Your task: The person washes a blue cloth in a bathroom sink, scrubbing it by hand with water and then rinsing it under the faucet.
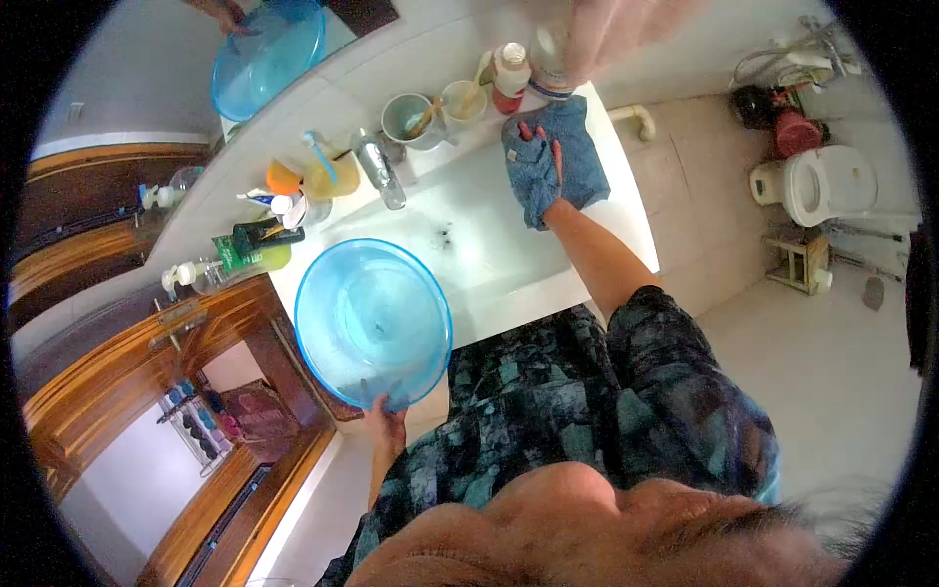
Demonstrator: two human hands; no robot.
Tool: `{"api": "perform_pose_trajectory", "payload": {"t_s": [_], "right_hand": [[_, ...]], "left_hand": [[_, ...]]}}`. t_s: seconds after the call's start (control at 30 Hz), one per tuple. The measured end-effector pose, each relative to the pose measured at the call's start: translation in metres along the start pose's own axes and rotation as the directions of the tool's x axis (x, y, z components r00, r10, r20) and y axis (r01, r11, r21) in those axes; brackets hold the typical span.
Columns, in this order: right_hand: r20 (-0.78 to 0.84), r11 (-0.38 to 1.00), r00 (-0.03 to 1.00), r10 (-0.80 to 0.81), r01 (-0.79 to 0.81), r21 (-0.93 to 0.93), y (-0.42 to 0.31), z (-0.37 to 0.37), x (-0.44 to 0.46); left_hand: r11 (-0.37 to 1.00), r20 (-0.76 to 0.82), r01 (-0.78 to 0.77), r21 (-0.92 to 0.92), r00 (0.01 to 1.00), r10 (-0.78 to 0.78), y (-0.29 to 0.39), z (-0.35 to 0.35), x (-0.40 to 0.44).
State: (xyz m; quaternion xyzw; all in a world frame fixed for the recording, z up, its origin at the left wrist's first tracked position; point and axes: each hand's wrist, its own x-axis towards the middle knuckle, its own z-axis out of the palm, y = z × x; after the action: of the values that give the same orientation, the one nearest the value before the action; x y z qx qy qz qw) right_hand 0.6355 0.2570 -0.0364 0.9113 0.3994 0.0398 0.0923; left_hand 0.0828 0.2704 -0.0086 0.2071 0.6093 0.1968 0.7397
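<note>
A light blue plastic basin (377, 323) rests on the left part of the white sink counter, tilted little if at all. My left hand (387, 419) grips its near rim, with fingers seen through the translucent wall. On the counter's right end lies a folded blue-grey cloth (584, 147). My right hand (550, 176) is on this cloth, mostly covered by a bunched part of it, with some fingers showing between the folds. Between basin and cloth is the white sink (489, 225), with its metal faucet (380, 171) at the back.
Along the back edge stand cups (409, 119), a bottle with a red lower part (510, 78), a yellow cup (333, 174) and several tubes and pump bottles. A mirror is behind them. A toilet (817, 186) and a small stool (794, 264) stand at the right.
</note>
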Motion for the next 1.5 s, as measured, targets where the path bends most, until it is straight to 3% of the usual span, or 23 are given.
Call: {"api": "perform_pose_trajectory", "payload": {"t_s": [0.1, 0.23, 0.27, 0.33, 0.37, 0.43, 0.57, 0.73, 0.87, 1.0, 1.07, 1.1, 1.13, 1.17, 1.2, 1.23, 1.33, 1.4, 1.43, 1.5], "right_hand": [[-0.055, 0.966, 0.998, 0.023, -0.008, 0.258, -0.018, 0.024, 0.012], [-0.135, 0.796, 0.989, 0.055, 0.038, 0.604, -0.050, 0.050, 0.016], [-0.134, 0.532, 0.989, 0.064, 0.079, 0.843, -0.059, 0.050, 0.016], [-0.034, 0.227, 0.997, 0.076, 0.016, 0.974, -0.073, 0.046, 0.007], [0.032, 0.087, 0.997, 0.075, -0.038, 0.995, -0.079, 0.041, 0.002], [0.160, -0.159, 0.985, 0.060, -0.149, 0.976, -0.090, 0.032, -0.011], [0.372, -0.542, 0.927, 0.037, -0.295, 0.787, -0.097, 0.005, -0.031], [0.502, -0.786, 0.855, 0.134, -0.216, 0.579, -0.076, -0.017, -0.017], [0.521, -0.828, 0.822, 0.231, -0.115, 0.548, -0.056, -0.030, 0.018], [0.515, -0.805, 0.814, 0.268, -0.104, 0.584, -0.073, -0.048, 0.025], [0.504, -0.763, 0.816, 0.283, -0.128, 0.634, -0.092, -0.052, 0.018], [0.230, -0.223, 0.926, 0.299, -0.167, 0.960, -0.100, -0.014, 0.023], [-0.064, 0.398, 0.955, 0.290, -0.060, 0.915, -0.108, 0.028, 0.029], [-0.073, 0.299, 0.968, 0.240, -0.003, 0.954, -0.121, 0.019, 0.032], [0.295, -0.361, 0.935, 0.198, -0.210, 0.909, -0.121, 0.009, 0.030], [0.622, -0.873, 0.772, 0.129, -0.209, 0.441, -0.125, -0.048, 0.019], [0.291, -0.513, 0.915, 0.280, -0.114, 0.851, -0.123, -0.037, 0.024], [0.302, -0.505, 0.888, 0.347, -0.094, 0.858, -0.125, -0.012, 0.032], [0.273, -0.350, 0.850, 0.451, -0.113, 0.930, -0.131, -0.037, 0.025], [0.241, -0.266, 0.790, 0.564, -0.102, 0.958, -0.153, -0.070, 0.014]], "left_hand": [[0.978, -0.108, 0.123, -0.167, 0.984, -0.142, 0.013, -0.002, 0.009], [0.987, -0.114, 0.061, -0.152, 0.990, -0.079, 0.012, 0.003, -0.003], [0.988, -0.094, 0.046, -0.145, 0.994, -0.060, 0.012, 0.008, -0.005], [0.988, -0.043, 0.035, -0.149, 0.998, -0.042, 0.013, 0.012, -0.009], [0.986, -0.012, 0.039, -0.160, 0.999, -0.041, 0.014, 0.012, -0.010], [0.987, -0.115, -0.072, -0.145, 0.992, 0.055, 0.009, 0.019, -0.012], [0.962, -0.167, -0.159, -0.222, 0.978, 0.123, 0.023, 0.049, -0.028], [0.964, -0.149, -0.183, -0.192, 0.977, 0.155, 0.031, 0.016, -0.015], [0.955, -0.104, -0.241, -0.173, 0.969, 0.226, 0.023, -0.002, -0.010], [0.961, -0.150, -0.156, -0.227, 0.981, 0.124, 0.023, -0.031, -0.003], [0.960, -0.118, -0.174, -0.220, 0.981, 0.151, 0.030, -0.038, -0.005], [0.959, -0.125, -0.176, -0.223, 0.981, 0.151, 0.035, -0.042, -0.003], [0.958, -0.132, -0.177, -0.226, 0.980, 0.150, 0.038, -0.048, 0.000], [0.957, -0.138, -0.179, -0.228, 0.979, 0.150, 0.042, -0.053, 0.002], [0.959, -0.144, -0.181, -0.217, 0.978, 0.152, 0.045, -0.057, 0.003], [0.961, -0.150, -0.185, -0.206, 0.976, 0.156, 0.050, -0.057, 0.003], [0.964, -0.141, -0.182, -0.193, 0.978, 0.157, 0.062, -0.068, 0.000], [0.957, -0.150, -0.192, -0.219, 0.975, 0.162, 0.067, -0.074, 0.002], [0.948, -0.167, -0.205, -0.245, 0.972, 0.167, 0.070, -0.074, 0.005], [0.937, -0.188, -0.225, -0.266, 0.966, 0.178, 0.075, -0.073, 0.007]]}}
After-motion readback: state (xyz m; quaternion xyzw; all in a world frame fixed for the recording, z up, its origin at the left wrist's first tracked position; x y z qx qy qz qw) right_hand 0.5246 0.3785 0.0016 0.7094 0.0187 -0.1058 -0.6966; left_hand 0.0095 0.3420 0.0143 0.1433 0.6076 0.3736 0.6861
